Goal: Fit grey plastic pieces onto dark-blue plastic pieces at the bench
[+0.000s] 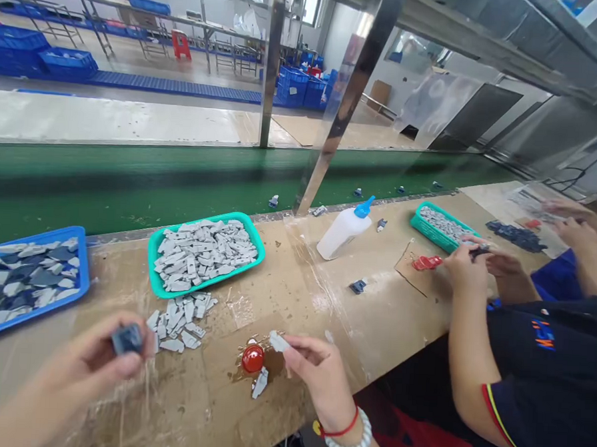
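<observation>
The person's left hand [78,359] was curled, with thumb and fingers pinching a small dark blue block [127,339]. The right hand [318,378] was almost closed, holding a pale grey piece [278,342] at its fingertips [291,360], just beside a red domed cap [253,358] sitting in a brown smear on the tan workbench [299,303]. A teal tray [152,262] ahead of the hands was heaped with flat grey pieces [201,252], and a loose pile of grey pieces [178,322] lay just below it on the bench. To the left, a blue tray [79,265] held mixed grey and dark blue pieces [25,282]. A white squeeze bottle [342,234] with a blue nozzle stood farther along. Near a co-worker's hands [469,266], a second teal tray [435,239] also held grey pieces.
</observation>
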A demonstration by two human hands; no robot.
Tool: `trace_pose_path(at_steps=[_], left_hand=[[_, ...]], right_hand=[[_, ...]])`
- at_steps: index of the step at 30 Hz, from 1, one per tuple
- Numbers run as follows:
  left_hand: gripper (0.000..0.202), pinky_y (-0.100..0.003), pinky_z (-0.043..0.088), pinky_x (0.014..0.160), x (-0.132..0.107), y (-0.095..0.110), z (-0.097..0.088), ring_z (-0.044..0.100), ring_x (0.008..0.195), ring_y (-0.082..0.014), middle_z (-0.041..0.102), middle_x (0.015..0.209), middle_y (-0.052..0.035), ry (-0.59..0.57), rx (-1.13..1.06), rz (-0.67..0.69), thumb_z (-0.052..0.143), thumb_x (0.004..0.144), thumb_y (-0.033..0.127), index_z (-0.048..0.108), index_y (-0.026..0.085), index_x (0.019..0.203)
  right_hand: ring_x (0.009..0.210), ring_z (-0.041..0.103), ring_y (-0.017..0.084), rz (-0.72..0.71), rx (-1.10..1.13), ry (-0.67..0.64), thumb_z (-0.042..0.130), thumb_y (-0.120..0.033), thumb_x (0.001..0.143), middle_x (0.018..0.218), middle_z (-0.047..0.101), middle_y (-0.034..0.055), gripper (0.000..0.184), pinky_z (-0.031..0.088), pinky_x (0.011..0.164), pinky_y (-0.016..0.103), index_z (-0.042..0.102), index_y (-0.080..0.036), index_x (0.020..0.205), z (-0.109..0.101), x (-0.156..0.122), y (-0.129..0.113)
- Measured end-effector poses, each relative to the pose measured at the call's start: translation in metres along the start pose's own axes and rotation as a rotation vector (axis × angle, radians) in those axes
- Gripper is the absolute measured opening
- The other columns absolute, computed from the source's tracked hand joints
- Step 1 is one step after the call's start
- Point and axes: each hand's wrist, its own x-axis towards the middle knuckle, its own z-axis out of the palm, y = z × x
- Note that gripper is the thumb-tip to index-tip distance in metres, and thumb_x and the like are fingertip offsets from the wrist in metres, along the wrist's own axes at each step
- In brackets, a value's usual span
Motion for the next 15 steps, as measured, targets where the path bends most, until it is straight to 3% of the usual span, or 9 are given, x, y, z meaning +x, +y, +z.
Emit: trace_pose_path(at_steps=[2, 6, 9, 15], left_hand=[[0.033, -0.023, 0.046, 0.058, -0.015, 0.005, 0.036, 0.051, 0.062, -0.0146, 0.056, 0.075, 0.0001, -0.1, -0.135, 0.016, 0.057, 0.083, 0.057, 0.051, 0.025, 0.092], [0.038, -0.024, 0.042, 0.066, -0.022, 0.024, 0.083, 0.049, 0.072, -0.0154, 0.05, 0.083, -0.0002, 0.033, -0.233, 0.012, 0.058, 0.083, 0.058, 0.051, 0.029, 0.105], [0.042, -0.025, 0.041, 0.073, -0.025, 0.032, 0.093, 0.049, 0.082, -0.017, 0.051, 0.093, -0.0009, 0.065, -0.304, 0.058, 0.054, 0.083, 0.062, 0.05, 0.029, 0.11], [0.036, -0.023, 0.039, 0.082, -0.031, 0.045, 0.095, 0.05, 0.094, -0.0164, 0.054, 0.099, 0.0011, 0.051, -0.313, 0.109, 0.047, 0.089, 0.059, 0.052, 0.029, 0.109]], right_hand=[[0.053, 0.061, 0.011, 0.024, 0.122, -0.071, 0.078, -0.034, 0.071, 0.069, 0.069, 0.0012, 0.017, 0.053, 0.05, 0.022, 0.076, -0.021, 0.082, 0.014, 0.006, -0.012], [0.072, 0.068, 0.014, -0.203, 0.024, -0.177, 0.076, -0.021, 0.073, 0.083, 0.071, 0.0031, 0.012, 0.056, 0.06, 0.022, 0.077, -0.024, 0.085, 0.048, 0.004, -0.033], [0.075, 0.068, 0.014, -0.398, -0.098, -0.201, 0.073, -0.013, 0.075, 0.084, 0.071, 0.0029, 0.02, 0.056, 0.061, 0.021, 0.076, -0.027, 0.089, 0.064, -0.004, -0.041], [0.078, 0.069, 0.013, -0.62, -0.198, -0.213, 0.069, -0.006, 0.078, 0.085, 0.071, 0.0045, 0.024, 0.058, 0.068, 0.02, 0.075, -0.024, 0.094, 0.075, -0.007, -0.044]])
